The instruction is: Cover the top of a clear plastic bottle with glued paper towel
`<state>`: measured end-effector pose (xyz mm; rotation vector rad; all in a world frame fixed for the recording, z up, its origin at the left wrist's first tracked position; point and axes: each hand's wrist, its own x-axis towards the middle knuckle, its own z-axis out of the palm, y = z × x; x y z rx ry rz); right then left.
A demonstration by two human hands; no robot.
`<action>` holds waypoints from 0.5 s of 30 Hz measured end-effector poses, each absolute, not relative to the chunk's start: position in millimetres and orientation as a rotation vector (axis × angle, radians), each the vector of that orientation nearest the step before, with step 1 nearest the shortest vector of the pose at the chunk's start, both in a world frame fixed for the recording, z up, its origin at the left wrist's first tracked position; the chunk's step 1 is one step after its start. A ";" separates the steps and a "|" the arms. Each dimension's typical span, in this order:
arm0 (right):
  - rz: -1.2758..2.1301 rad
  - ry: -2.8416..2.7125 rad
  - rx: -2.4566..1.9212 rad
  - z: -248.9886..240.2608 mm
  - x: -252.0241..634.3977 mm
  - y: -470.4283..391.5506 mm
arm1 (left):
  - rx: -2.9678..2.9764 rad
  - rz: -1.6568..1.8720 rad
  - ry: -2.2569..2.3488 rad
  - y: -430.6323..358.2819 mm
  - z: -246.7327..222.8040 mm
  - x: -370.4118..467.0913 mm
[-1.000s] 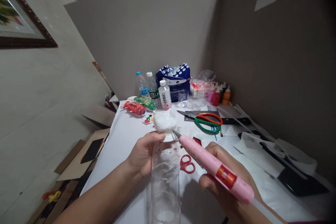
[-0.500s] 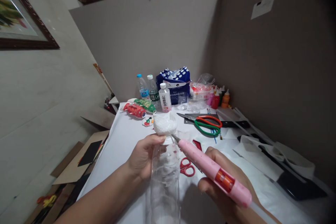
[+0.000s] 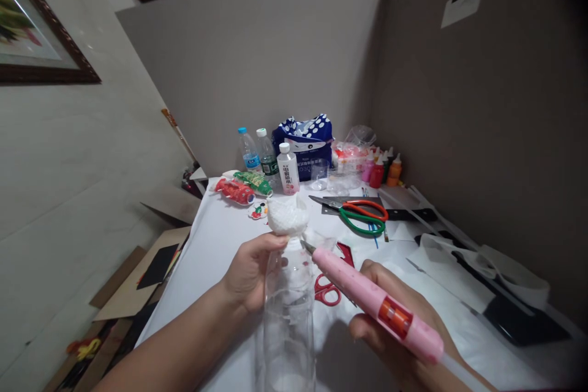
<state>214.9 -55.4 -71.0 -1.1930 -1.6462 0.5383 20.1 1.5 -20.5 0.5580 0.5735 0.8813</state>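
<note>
Upright before me stands a clear plastic bottle [image 3: 289, 324], topped by a bulging white wad [image 3: 288, 215] that looks like tissue or cloth. My left hand [image 3: 252, 269] is closed round the bottle's upper part, its thumb pressed at the neck just under the wad. In my right hand [image 3: 395, 312] is a pink hot glue gun [image 3: 353, 285] with an orange window in its side and a clear glue stick out of its back end. Its metal nozzle is at the right side of the bottle neck, touching or very close. Red-handled scissors [image 3: 327, 291] lie behind the bottle on the white table.
Large scissors [image 3: 362, 214] with orange and green handles lie across a dark-handled knife [image 3: 408, 215]. Red and green fish-shaped pieces [image 3: 235, 191], several bottles [image 3: 288, 170], a blue bag [image 3: 312, 147] and paint bottles [image 3: 376, 173] line the back. A black-and-white item [image 3: 526, 321] lies at right.
The glue gun's nozzle has shifted slightly down along the bottle neck, and my right hand has dropped a little with it. My left hand keeps its hold on the bottle.
</note>
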 end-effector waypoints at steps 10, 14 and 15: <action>0.552 -1.699 -1.205 -70.0 223.3 -57.8 | 0.542 0.897 0.663 2.1 -23.6 19.1; 0.598 -1.703 -1.227 -72.6 227.5 -57.0 | 0.534 0.897 0.683 3.7 -25.8 20.0; 0.634 -1.710 -1.222 -71.7 228.6 -56.9 | 0.531 0.905 0.692 3.9 -25.8 20.8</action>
